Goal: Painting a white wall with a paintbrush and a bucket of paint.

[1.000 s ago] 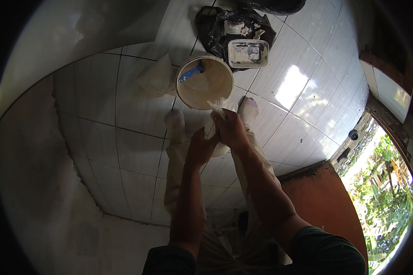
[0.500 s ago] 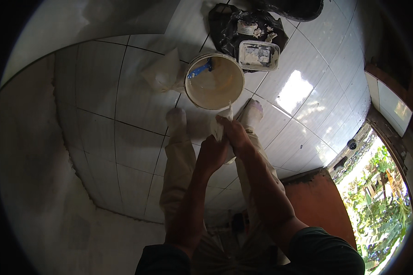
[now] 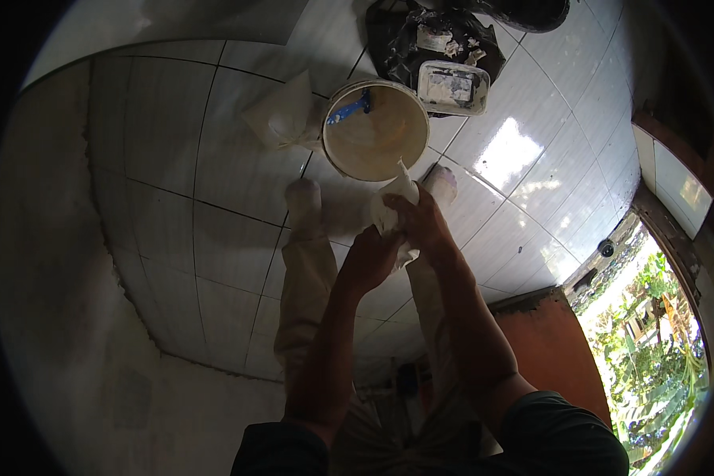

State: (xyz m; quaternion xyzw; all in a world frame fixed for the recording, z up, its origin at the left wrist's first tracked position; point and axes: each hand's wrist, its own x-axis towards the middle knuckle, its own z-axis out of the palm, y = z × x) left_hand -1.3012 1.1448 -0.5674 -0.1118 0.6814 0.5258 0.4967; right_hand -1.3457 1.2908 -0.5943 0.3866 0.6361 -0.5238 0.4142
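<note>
White bag (image 3: 382,211) partly hidden by 2 gripping hands (image 3: 426,225)

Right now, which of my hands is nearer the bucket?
Right. Your right hand, on the white bag, is just your side of the bucket; your left hand holds the bag farther back toward you.

We read no text, label, brand, number or sign on any surface in view.
</note>
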